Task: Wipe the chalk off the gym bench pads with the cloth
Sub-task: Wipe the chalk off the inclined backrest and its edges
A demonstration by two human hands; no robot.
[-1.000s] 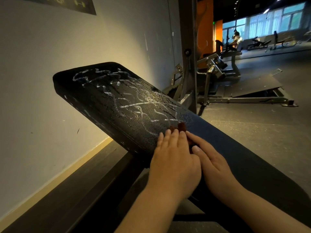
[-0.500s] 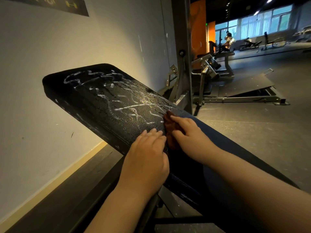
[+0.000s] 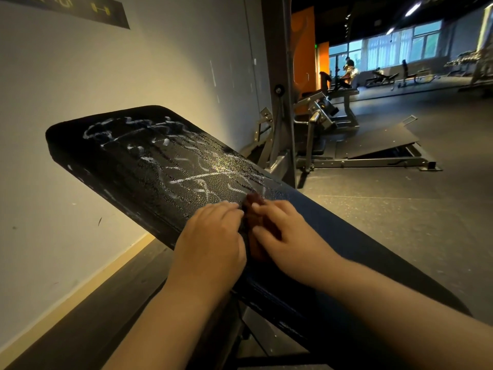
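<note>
1. Your bench pad (image 3: 138, 166) is black with a fine pebbled grain; its nearer stretch looks dark blue.
2. The chalk (image 3: 192, 180) crosses it in white squiggles and streaks.
3. Your cloth (image 3: 253, 206) is dark reddish-brown.
4. The wall (image 3: 160, 62) is pale grey, with a yellowish skirting (image 3: 106, 273).
5. The sign (image 3: 80, 9) is black with yellow marks.
6. The floor (image 3: 400, 209) is dark grey and lightly speckled, and the column (image 3: 304, 49) is orange.

— What kind of place is this?
— A gym. There is a padded bench (image 3: 165, 166), training machines (image 3: 325, 110) on a dark rubber floor (image 3: 400, 209), and a dumbbell sign (image 3: 100, 9) on the wall (image 3: 133, 76).
</note>
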